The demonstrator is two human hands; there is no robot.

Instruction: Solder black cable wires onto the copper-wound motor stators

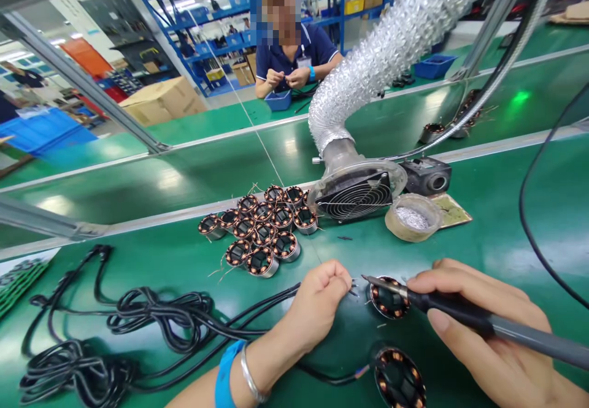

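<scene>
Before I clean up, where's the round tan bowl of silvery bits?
In the head view, the bowl sits right of centre on the green bench, between the black grilled fan at left and the flat greenish pad at right.

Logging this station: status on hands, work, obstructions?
Left hand pinching cable, wire ends showing. Right hand holding soldering iron, tip near those ends. Possible snag: copper-wound ring close to tip.

Dark soldering iron, slanted, tip near copper-wound stator
</scene>
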